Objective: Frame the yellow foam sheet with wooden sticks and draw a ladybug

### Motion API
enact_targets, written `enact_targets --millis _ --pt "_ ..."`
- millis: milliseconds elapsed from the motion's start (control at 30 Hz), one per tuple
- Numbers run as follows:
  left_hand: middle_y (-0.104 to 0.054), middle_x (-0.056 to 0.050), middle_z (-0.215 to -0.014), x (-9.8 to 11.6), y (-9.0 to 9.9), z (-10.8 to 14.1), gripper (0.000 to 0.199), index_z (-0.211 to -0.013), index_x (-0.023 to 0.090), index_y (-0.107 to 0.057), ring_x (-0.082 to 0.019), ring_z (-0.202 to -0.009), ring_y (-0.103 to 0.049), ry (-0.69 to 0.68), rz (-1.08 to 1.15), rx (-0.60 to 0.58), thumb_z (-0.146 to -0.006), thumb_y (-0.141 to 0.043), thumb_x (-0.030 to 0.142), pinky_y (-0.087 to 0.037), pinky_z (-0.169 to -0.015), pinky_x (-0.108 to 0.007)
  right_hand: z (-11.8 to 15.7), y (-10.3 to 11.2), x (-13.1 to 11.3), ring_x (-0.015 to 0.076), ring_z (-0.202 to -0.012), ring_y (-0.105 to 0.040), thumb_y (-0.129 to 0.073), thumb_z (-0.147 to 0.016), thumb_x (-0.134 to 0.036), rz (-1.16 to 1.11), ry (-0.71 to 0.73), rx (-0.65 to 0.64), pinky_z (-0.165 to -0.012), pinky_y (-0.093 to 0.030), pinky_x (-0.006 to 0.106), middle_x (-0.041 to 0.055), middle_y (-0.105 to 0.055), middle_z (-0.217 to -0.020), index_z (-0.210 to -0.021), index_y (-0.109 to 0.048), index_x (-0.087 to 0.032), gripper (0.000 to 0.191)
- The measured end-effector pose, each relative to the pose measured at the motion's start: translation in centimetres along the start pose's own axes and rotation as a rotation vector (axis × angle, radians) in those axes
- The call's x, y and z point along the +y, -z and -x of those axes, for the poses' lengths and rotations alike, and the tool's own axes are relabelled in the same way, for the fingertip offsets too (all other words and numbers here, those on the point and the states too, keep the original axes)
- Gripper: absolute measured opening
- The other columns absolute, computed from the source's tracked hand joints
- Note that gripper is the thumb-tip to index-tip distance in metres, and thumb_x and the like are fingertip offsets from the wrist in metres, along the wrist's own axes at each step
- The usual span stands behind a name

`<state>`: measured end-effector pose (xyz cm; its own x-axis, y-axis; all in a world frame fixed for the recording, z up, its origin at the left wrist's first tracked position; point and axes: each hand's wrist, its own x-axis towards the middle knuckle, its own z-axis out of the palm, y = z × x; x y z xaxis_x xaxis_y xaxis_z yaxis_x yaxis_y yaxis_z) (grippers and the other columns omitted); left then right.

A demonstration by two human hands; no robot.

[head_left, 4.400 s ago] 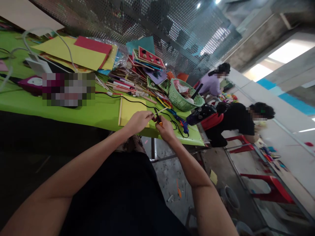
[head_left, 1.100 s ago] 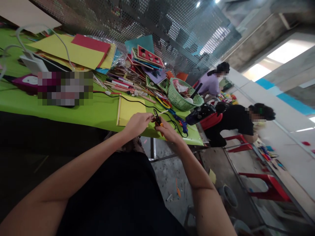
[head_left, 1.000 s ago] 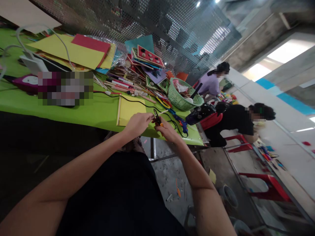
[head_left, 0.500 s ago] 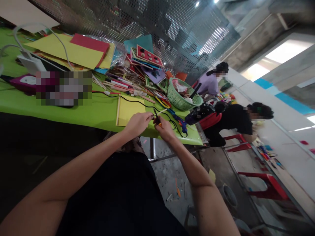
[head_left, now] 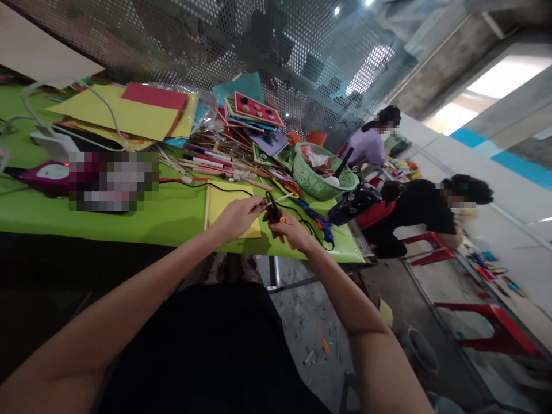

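My left hand [head_left: 240, 217] is closed on a thin pale stick [head_left: 284, 197] above the front edge of the green table. Pliers [head_left: 273, 208] with black jaws and orange-yellow handles are in my right hand [head_left: 290, 228], its fingers wrapped round the handles. The jaws are at the stick, close to my left fingertips; whether they grip it is too small to tell. Under and beside my left hand lies a yellow sheet [head_left: 226, 198] with a stick along its left edge. A blue glue gun [head_left: 321, 223] rests right of my right hand, its cord curling close by.
Behind my hands are markers and sticks [head_left: 211, 161], stacked cards [head_left: 259, 109] and a green basket [head_left: 317, 179]. Coloured paper [head_left: 125, 115] and a white power strip [head_left: 56, 144] lie left. Two people sit at the right, near red chairs [head_left: 495, 328].
The view has shifted, so the table sits lower. My right hand has turned the pliers, and more of their orange-yellow handles shows. My left hand still holds the stick.
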<state>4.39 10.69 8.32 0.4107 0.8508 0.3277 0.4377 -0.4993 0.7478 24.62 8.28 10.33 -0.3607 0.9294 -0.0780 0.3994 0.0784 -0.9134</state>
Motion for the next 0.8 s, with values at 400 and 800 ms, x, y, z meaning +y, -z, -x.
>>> enact_targets --millis 400,800 --pt "-0.073 -0.004 -0.094 -4.0 3.1 -4.4 0.018 -0.096 0.020 -0.065 -0.020 -0.089 -0.065 -0.001 0.145 0.062 -0.101 -0.052 0.032 -0.045 -0.080 -0.030 -7.3 0.2 -0.3 0.0182 -0.083 -0.062 -0.068 -0.082 -0.039 -0.040 0.031 0.040 -0.079 -0.055 0.034 0.0023 -0.066 -0.100 -0.128 -0.064 -0.024 0.049" --pt "-0.073 -0.004 -0.090 -6.8 4.0 -6.8 0.018 -0.094 0.020 -0.063 -0.019 -0.083 -0.064 0.076 0.219 0.088 -0.101 -0.052 0.033 -0.045 -0.075 -0.029 -10.8 0.7 0.9 0.0212 -0.092 -0.059 -0.076 -0.078 -0.035 0.032 0.062 0.062 -0.090 -0.051 0.039 0.0041 -0.066 -0.104 -0.124 -0.064 -0.020 0.049"
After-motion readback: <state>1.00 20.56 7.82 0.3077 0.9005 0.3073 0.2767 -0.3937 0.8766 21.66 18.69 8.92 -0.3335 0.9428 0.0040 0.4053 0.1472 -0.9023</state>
